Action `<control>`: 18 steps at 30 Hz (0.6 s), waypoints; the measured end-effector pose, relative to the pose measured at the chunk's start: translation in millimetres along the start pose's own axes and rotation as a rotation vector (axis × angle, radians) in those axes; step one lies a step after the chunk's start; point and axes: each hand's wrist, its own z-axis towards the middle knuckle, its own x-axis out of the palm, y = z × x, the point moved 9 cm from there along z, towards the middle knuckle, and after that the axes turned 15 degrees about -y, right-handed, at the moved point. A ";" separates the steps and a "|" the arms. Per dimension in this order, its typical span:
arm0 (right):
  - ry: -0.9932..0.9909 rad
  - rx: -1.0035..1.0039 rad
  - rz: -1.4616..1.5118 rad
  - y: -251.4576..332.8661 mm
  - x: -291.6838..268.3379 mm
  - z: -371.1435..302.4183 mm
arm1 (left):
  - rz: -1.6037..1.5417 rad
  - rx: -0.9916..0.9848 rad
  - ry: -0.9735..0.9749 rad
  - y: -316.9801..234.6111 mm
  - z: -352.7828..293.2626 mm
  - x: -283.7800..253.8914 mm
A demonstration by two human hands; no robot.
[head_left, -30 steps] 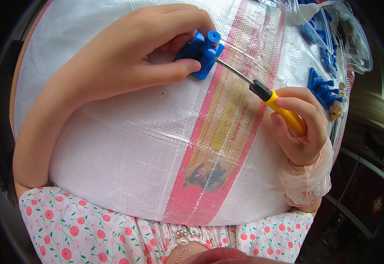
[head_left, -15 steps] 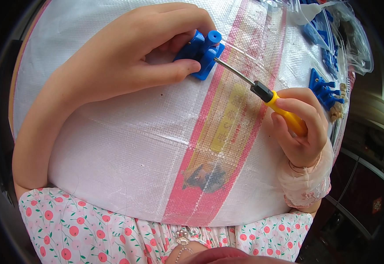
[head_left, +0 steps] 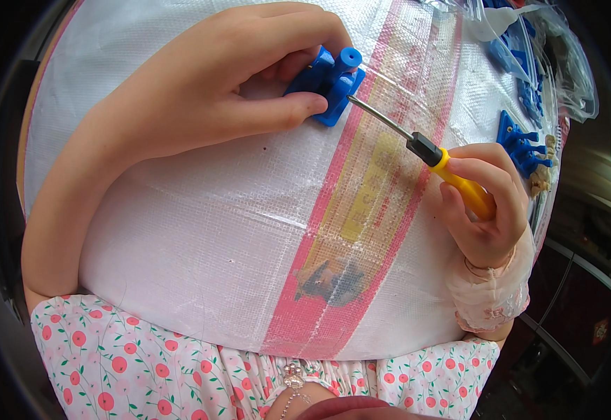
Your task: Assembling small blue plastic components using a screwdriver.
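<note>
Between the thumb and curled fingers of my left hand point(head_left: 249, 77) is a blue plastic part point(head_left: 337, 89) with a flat base and a round post that has a small hole in its end. My fingers hide its far left side. My right hand point(head_left: 491, 196) is closed round the yellow handle of a screwdriver point(head_left: 468, 187) with a black collar and a metal shaft. The shaft points up and left, and its tip is at the right edge of the blue part. Whether the tip touches it I cannot tell.
A white woven sheet point(head_left: 193, 231) with a pink and yellow printed band covers the round table. At the right edge lies another blue part with pegs point(head_left: 522, 143), beside small tan pieces point(head_left: 542, 175). Clear plastic bags point(head_left: 568, 70) and a white nozzle-tipped bottle point(head_left: 494, 22) are at the far right.
Everything in view has shifted slightly right. The left hand still holds the blue part and the right hand the screwdriver, with almost no change between them.
</note>
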 end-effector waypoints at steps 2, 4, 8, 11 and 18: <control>0.002 -0.001 -0.002 -0.2 0.0 -0.1 | 0.005 0.006 0.000 -0.1 0.1 0.4; 0.002 -0.002 -0.002 -0.4 0.1 -0.6 | 0.022 0.009 0.008 -0.4 0.2 0.5; -0.004 0.002 -0.003 0.0 -0.5 -0.3 | 0.021 0.005 0.020 0.5 -0.2 0.3; -0.015 -0.010 -0.004 -0.6 0.6 -0.9 | 0.026 -0.002 0.019 1.0 -1.5 1.1; -0.057 0.024 -0.029 -3.0 -2.1 -2.0 | 0.038 -0.150 0.277 0.4 5.3 9.3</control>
